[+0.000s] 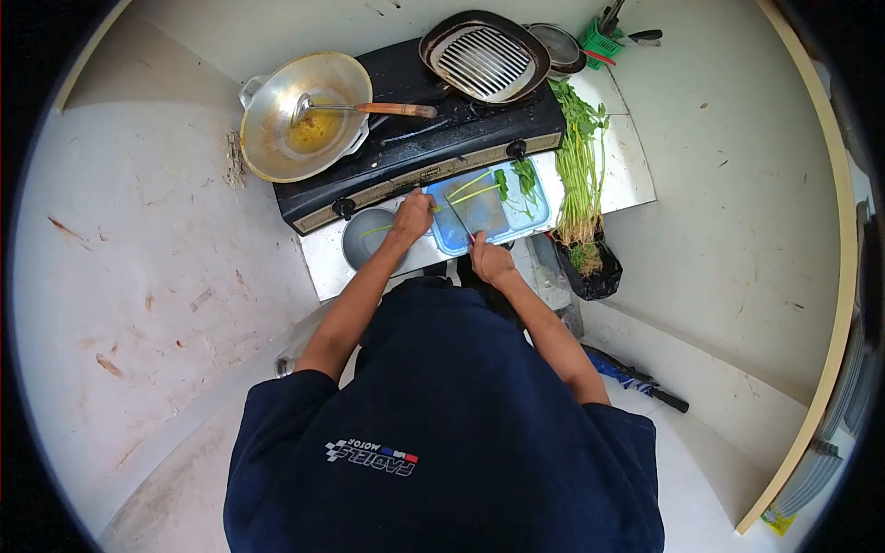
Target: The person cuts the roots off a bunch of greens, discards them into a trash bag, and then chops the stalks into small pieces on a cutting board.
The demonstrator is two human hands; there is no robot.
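Note:
My left hand (415,217) is closed on green stalks, whose thin ends stick out on both sides of the fist. One end reaches over a grey bowl (359,244) beside it. My right hand (493,261) grips a knife (461,219) by its reddish handle, its narrow blade slanting up and left over a blue tray (541,210). Cut green stalks (475,192) lie across the tray just beyond the blade tip. Leafy green pieces (524,180) rest at the tray's far right.
Behind the tray is a black gas stove (396,152). It carries a wok (263,138) with a wooden-handled ladle (392,109), and a ridged grill pan (484,60). At the right, a bunch of leafy stalks (579,175) has its roots in a black plastic bag (604,272). A green basket (599,44) holds utensils.

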